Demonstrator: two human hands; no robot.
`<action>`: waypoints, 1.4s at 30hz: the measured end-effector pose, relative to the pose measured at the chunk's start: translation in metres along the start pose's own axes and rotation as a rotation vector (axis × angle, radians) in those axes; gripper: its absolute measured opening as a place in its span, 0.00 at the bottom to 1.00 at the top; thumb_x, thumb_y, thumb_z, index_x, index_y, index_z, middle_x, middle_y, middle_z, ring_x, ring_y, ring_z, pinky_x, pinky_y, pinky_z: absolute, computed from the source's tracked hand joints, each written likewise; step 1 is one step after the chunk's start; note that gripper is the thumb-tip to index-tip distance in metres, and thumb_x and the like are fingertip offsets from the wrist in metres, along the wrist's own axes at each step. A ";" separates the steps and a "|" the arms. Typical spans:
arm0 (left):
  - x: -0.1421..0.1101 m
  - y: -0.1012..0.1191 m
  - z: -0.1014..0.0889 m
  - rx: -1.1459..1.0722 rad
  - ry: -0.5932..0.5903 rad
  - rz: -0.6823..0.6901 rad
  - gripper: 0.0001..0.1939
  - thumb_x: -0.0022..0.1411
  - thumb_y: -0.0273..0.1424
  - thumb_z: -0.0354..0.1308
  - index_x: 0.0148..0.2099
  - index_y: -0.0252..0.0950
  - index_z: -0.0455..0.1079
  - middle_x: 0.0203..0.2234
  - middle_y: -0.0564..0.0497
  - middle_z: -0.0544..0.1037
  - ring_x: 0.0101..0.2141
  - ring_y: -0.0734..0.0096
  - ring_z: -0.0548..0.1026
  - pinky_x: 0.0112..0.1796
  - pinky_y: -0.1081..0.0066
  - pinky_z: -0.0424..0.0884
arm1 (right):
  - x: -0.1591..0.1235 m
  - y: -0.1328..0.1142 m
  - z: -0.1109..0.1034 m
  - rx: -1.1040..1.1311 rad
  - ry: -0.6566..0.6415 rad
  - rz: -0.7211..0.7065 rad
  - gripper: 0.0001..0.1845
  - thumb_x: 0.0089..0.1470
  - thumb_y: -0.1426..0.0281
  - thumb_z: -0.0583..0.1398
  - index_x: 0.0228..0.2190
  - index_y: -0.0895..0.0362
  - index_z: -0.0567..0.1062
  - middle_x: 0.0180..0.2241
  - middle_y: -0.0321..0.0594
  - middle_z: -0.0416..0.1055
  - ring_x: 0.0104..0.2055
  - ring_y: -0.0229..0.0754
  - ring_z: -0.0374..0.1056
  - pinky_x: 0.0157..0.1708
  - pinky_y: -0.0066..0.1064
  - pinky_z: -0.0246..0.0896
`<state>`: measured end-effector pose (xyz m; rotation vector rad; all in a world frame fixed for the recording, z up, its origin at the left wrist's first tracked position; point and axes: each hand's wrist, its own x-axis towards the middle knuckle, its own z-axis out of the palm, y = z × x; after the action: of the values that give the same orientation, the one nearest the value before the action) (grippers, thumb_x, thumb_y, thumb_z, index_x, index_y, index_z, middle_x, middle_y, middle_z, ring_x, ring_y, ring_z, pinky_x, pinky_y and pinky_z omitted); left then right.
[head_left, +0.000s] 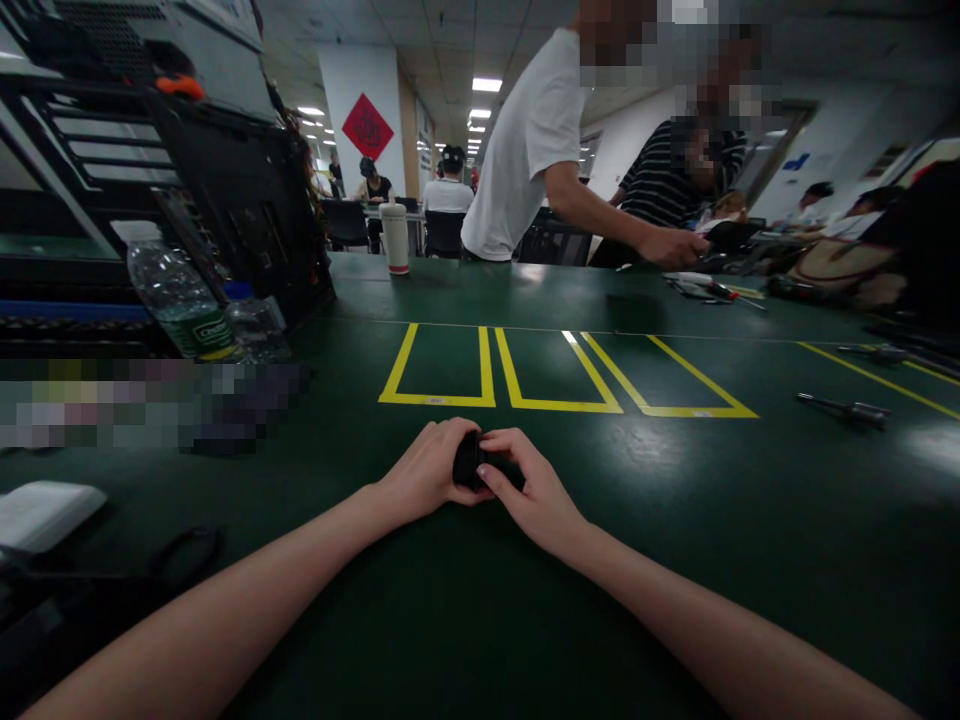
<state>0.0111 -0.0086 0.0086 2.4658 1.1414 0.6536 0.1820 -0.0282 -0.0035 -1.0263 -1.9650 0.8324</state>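
A small black object (466, 460) is between my two hands, just above or on the dark green tabletop (420, 600). Its kind is hard to make out, since fingers cover much of it. My left hand (429, 465) wraps round its left side, with the thumb below and the fingers over the top. From the right, my right hand (531, 488) pinches its edge between thumb and forefinger. Beyond both hands lie yellow tape outlines (559, 406) stuck on the table.
Water bottles (176, 285) and a black open-frame case (225, 180) stand at the left. A white cup (394, 238) is at the far edge. Dark tools (847, 410) lie at the right. Across the table a person in a white shirt (525, 140) leans over, one hand reaching right.
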 end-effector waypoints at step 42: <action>-0.001 -0.002 0.002 0.013 -0.011 -0.004 0.27 0.47 0.36 0.62 0.47 0.34 0.55 0.39 0.47 0.67 0.38 0.62 0.68 0.38 0.63 0.66 | 0.002 0.003 0.001 0.098 -0.052 0.083 0.13 0.54 0.70 0.52 0.43 0.54 0.61 0.41 0.40 0.62 0.44 0.41 0.61 0.44 0.37 0.59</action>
<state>0.0106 -0.0081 0.0061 2.4739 1.1498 0.6325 0.1815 -0.0250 -0.0056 -1.0436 -1.9155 0.9994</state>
